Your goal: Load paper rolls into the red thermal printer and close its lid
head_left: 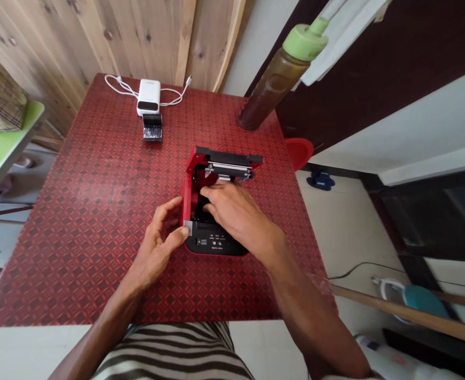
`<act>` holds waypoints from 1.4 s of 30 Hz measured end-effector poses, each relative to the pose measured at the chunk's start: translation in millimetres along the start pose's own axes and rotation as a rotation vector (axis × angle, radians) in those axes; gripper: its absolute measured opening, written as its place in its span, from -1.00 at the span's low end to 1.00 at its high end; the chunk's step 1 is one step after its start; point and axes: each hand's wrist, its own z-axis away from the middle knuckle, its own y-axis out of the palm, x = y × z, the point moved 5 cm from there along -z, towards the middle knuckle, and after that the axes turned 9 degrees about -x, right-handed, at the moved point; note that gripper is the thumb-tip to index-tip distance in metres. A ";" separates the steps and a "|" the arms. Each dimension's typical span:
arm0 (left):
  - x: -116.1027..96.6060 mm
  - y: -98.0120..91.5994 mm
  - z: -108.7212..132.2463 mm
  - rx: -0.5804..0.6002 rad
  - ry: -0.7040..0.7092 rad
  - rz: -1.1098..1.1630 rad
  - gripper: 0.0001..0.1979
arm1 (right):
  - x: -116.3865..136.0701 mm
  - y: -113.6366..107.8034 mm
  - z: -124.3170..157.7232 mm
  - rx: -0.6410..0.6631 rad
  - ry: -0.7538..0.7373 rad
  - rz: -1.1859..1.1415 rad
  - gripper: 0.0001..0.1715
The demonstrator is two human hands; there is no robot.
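Note:
A red and black printer (216, 240) stands on the table with its lid (228, 158) raised. A roller bar (230, 170) shows on the lid's underside. My left hand (163, 237) steadies the printer's left side, fingers along the red wall and thumb on the front left corner, by a small grey patch (188, 228). My right hand (236, 214) reaches into the open compartment from the right. Its fingers are bent down inside, their tips partly hidden, and I cannot make out what they hold. Buttons and small white markings show on the front panel.
At the back of the red patterned table (97, 211) lie a white power bank (149, 95) with a white cable (172, 97) and a small black roll (152, 128). A tall brown bottle (274, 79) with a green cap stands back right. A red stool (299, 152) is beyond the right edge.

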 end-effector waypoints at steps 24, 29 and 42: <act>1.7 -0.7 1.4 -0.008 -0.049 0.015 -0.37 | -10.7 -32.8 48.6 -0.058 -0.131 -0.437 -0.57; 0.8 -1.4 1.0 -0.007 -0.046 0.026 -0.39 | -15.1 -34.3 38.2 0.029 -0.194 -0.448 -0.56; 0.1 -0.8 0.7 -0.015 -0.038 0.022 -0.38 | -10.0 -31.2 40.3 -0.030 -0.082 -0.396 -0.62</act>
